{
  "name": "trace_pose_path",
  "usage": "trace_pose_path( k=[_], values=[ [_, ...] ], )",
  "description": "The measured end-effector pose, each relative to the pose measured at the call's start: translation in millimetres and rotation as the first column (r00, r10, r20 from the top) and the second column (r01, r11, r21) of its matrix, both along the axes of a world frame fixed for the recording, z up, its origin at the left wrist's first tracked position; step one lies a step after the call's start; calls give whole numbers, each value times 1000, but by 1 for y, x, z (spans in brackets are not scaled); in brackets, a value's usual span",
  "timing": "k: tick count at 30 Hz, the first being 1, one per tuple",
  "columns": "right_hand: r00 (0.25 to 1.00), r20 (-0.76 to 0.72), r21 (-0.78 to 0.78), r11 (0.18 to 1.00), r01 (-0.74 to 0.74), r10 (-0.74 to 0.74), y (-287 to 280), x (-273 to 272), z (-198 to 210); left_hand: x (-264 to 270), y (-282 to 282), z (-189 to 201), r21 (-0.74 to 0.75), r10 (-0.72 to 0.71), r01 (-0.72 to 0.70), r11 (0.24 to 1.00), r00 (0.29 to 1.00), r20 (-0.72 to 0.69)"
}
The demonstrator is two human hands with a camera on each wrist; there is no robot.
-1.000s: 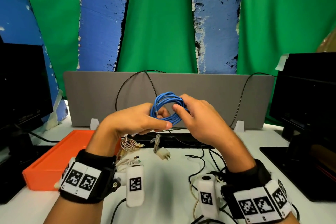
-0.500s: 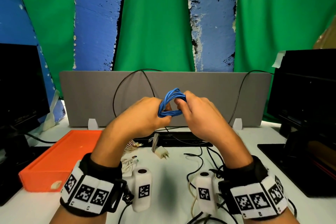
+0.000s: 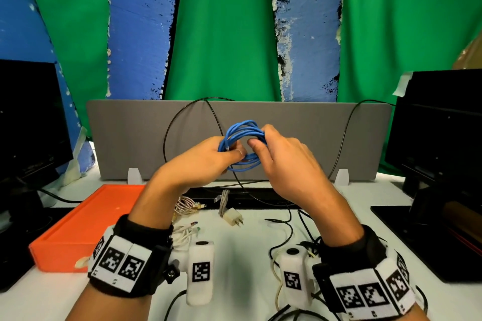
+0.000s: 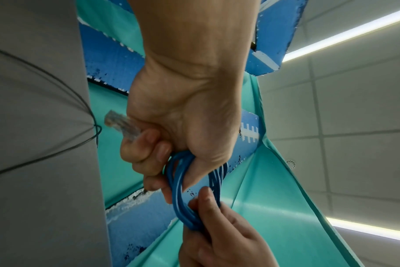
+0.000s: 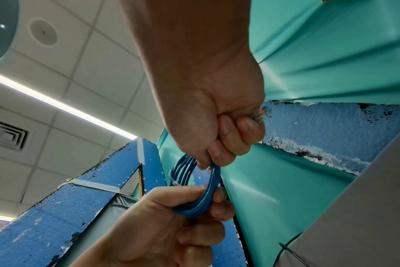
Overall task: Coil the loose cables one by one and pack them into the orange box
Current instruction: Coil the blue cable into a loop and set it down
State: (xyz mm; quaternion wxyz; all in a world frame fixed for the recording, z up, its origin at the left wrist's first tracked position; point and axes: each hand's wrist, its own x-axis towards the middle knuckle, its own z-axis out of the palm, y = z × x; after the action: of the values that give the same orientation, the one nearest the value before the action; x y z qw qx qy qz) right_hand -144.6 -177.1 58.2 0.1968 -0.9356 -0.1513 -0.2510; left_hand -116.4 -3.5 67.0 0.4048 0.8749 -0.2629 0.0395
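Observation:
A blue network cable [image 3: 241,133], wound into a small coil, is held up in front of me above the table. My left hand [image 3: 229,156] grips the coil's left side, and my right hand [image 3: 260,146] grips its right side. In the left wrist view, the blue coil [image 4: 178,180] runs through the left hand's curled fingers [image 4: 149,153], and a clear plug [image 4: 119,124] sticks out of the fist. In the right wrist view, the right hand's fingers [image 5: 228,140] close round the coil [image 5: 194,189]. The orange box [image 3: 78,229] lies on the table at the left.
Loose cables lie on the white table under my hands: a braided one [image 3: 186,206], a white one [image 3: 182,234], a white plug adapter [image 3: 233,217] and thin black leads [image 3: 287,219]. A grey divider [image 3: 143,138] stands behind. Black monitors flank the table at the left [image 3: 26,125] and right [image 3: 438,125].
Half a second ago the coil was squeezed narrow between my hands; now it is spread into a rounder loop. Both hands keep hold of it in about the same place.

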Motion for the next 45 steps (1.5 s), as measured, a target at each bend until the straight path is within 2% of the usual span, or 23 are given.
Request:
trace_pose_path(
  k=[7,12,15,18,23,27,34,39,45],
  values=[
    [1000,-14,-6,1000,27,-27,-2,1,1,-1,-11,-1,-177,26,-26,984,1000,-6],
    [999,-8,-15,999,42,-42,-3,2,1,7,-11,-7,-250,-17,-22,968,988,-152],
    [998,-4,-37,997,67,-68,-2,2,1,9,-8,-7,-216,-79,25,976,967,-243],
    [997,-2,-47,996,72,-73,-1,3,-1,7,-7,-5,-175,-95,48,983,957,-275],
    [1000,6,-28,999,30,-30,4,4,-4,3,-3,-2,-37,81,-92,995,969,-234],
    [999,34,-22,1000,11,-10,9,3,-5,4,3,-3,-13,77,-83,997,968,-240],
    [999,46,43,999,-10,8,9,-1,-2,9,0,-6,-301,-34,-44,953,968,-249],
    [999,1,106,993,52,-52,5,-1,0,12,-13,-9,-354,-55,-29,935,973,-222],
    [995,-15,77,992,103,-103,6,-2,0,16,-19,-15,-458,-68,-53,888,968,-243]
  ],
)
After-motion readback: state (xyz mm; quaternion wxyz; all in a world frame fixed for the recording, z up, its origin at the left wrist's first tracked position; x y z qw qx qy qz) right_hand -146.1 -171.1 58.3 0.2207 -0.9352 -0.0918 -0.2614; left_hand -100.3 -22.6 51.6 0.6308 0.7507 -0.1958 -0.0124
